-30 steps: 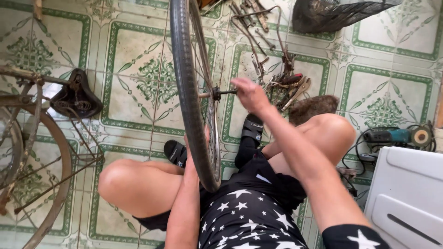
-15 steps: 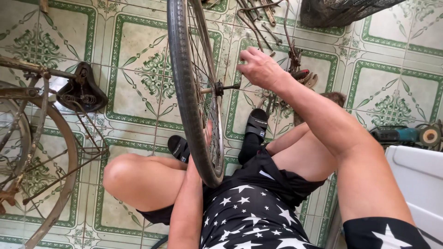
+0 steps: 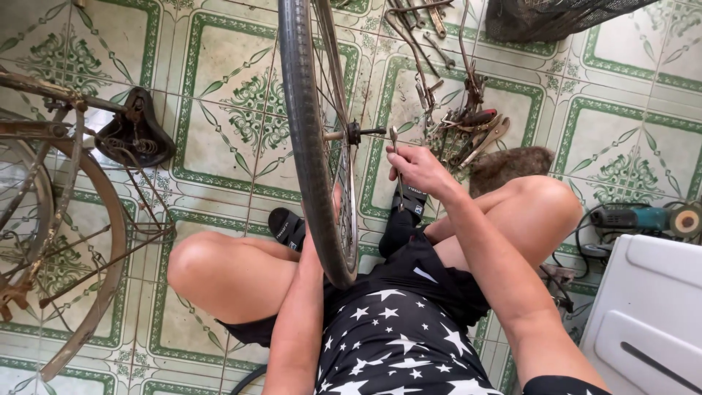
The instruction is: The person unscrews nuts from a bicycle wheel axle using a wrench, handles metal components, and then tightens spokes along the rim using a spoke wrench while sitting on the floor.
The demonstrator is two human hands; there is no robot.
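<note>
Bicycle wheel point(image 3: 311, 157) stands upright between the person's two bent knees, tyre edge toward the camera, its lower rim just above the lap. One axle point(image 3: 358, 134) projects to the right from the hub. Right hand point(image 3: 417, 170) is clenched around one slim metal wrench point(image 3: 395, 157), whose upper end sits just beside the axle tip. Left hand is hidden behind the wheel; only its forearm shows, so its grip cannot be told. Two black sandals point(image 3: 287, 225) rest on the green-patterned tiled floor point(image 3: 219, 146). Beyond the right hand lies one pile of loose tools point(image 3: 461, 121). One rusty bicycle frame point(image 3: 51, 190) with a black saddle lies at left. One power grinder point(image 3: 643, 218) sits at right.
</note>
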